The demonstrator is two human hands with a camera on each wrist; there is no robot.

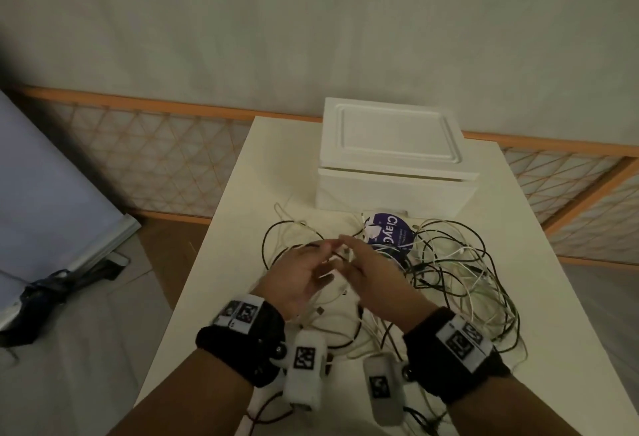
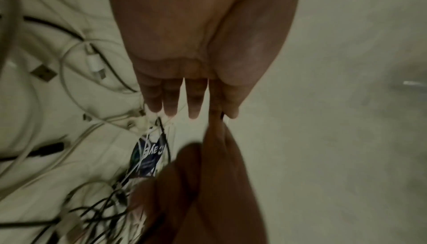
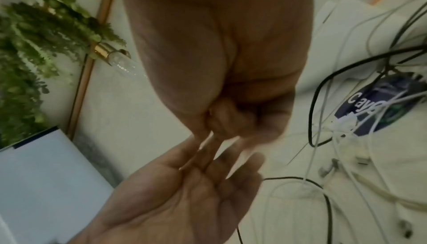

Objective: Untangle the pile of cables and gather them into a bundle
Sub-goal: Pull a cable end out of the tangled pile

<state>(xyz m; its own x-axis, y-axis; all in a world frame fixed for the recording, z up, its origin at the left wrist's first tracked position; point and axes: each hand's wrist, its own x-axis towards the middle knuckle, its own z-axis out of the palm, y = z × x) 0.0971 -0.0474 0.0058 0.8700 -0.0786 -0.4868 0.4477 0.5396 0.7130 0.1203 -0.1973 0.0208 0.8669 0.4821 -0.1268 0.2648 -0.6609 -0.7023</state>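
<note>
Purple "ClayC" disc (image 1: 389,233) among cables (image 1: 460,263)

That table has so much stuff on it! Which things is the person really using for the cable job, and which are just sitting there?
For the job:
- cable pile, black and white, tangled
- left hand
- right hand

Just lying about:
- white foam box
- round purple sticker under the cables
- table
- green plant

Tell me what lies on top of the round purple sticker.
White cables and thin black ones cross the sticker. The right hand covers its near edge, so whatever lies there is hidden.
</note>
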